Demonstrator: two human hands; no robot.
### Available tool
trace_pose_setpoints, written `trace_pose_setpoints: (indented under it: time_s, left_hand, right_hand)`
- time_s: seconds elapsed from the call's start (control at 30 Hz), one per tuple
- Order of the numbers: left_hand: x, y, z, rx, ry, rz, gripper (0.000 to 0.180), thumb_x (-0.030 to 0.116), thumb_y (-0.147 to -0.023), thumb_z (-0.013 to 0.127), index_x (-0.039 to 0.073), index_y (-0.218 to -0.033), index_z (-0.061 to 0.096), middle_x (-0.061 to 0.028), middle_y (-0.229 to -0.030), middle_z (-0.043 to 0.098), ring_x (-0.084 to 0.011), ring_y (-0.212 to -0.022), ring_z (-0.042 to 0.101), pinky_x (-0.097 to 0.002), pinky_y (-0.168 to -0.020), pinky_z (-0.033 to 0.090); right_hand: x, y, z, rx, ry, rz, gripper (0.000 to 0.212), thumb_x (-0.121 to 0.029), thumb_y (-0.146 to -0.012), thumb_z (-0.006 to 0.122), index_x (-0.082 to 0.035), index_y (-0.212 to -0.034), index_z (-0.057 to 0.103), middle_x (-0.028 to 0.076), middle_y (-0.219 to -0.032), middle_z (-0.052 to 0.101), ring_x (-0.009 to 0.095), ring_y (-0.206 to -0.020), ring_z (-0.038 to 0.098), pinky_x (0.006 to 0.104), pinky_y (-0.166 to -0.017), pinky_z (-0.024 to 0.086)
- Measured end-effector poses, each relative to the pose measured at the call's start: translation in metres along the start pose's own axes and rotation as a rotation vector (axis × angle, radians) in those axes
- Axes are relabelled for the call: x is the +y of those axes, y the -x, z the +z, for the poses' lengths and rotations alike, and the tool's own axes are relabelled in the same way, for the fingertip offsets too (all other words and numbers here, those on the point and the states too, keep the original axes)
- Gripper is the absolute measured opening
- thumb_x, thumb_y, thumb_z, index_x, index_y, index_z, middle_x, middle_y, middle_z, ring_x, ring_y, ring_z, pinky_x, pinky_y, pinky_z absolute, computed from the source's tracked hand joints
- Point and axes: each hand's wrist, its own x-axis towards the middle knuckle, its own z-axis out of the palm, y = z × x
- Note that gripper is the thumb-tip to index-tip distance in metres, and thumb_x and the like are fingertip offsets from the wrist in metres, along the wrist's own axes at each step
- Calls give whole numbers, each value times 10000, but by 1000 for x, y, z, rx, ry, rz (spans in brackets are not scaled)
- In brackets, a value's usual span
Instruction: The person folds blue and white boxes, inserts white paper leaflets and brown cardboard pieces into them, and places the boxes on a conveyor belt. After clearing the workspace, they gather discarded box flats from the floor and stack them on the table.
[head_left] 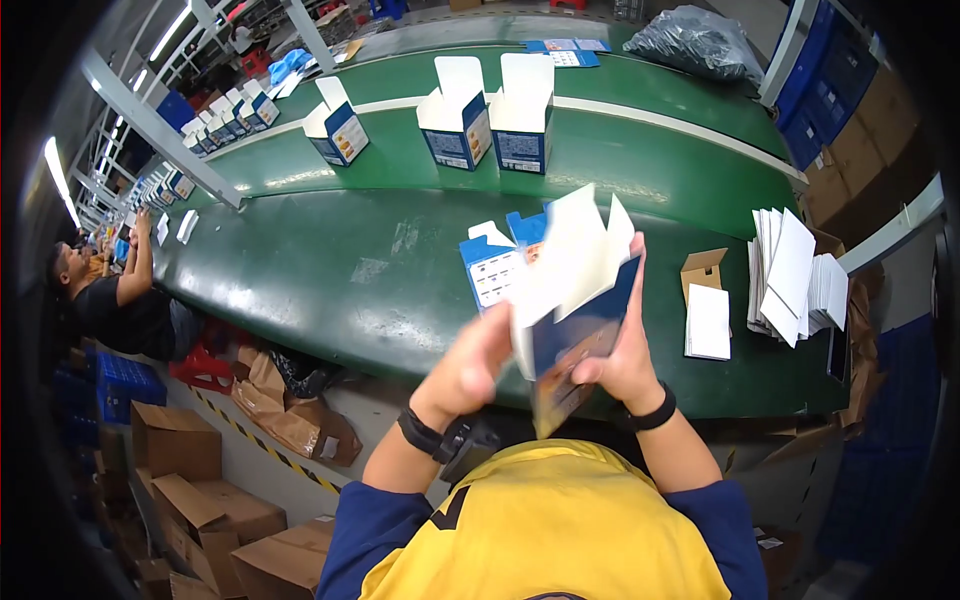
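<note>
A dark blue carton with raised white flaps is tilted in front of my chest, its printed side blurred by motion. My right hand grips it from the right, thumb across the front and fingers along the far edge. Close against the carton's left side is my left hand; its fingers are smeared and partly hidden, so their grip is unclear. Behind the carton, flat blue-and-white carton blanks lie on the green work surface, partly covered by it.
Open-topped cartons stand along the green belt ahead. At right are stacked white folded pieces and a small brown box with white sheets. A black plastic bag lies far right. Another person works at left; cardboard boxes fill the lower left.
</note>
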Motion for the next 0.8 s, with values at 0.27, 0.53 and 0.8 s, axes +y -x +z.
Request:
trace_pose_setpoints:
  time_s: [0.27, 0.53, 0.8]
  left_hand:
    - [7, -1, 3, -152, -838, 232, 1022, 182, -675, 775, -28, -1420, 108, -218, -1382, 289, -381, -1232, 390, -419, -1053, 270]
    - [-10, 4, -3, 15, -966, 526, 928, 69, -647, 759, 148, -1399, 222, -214, -1269, 355, -419, -1185, 412, -550, -1019, 286]
    - [-16, 0, 17, -45, -859, 659, 622, 52, -604, 762, 179, -1166, 529, -212, -1276, 347, -409, -1172, 416, -556, -1030, 276]
  right_hand:
    - [-12, -6, -3, 88, -150, 143, 1456, -329, -424, 924, -63, -1443, -81, 129, -1390, 277, 254, -1279, 324, 369, -1058, 253]
    - [-54, -2, -24, -392, 84, 77, 1057, -226, -535, 887, -38, -1375, 274, 130, -1407, 315, 243, -1317, 288, 372, -1069, 245]
    - [-49, 3, -3, 18, 20, 193, 780, -226, -747, 743, -1, -1354, 309, 186, -1370, 386, 284, -1338, 284, 389, -1097, 190]
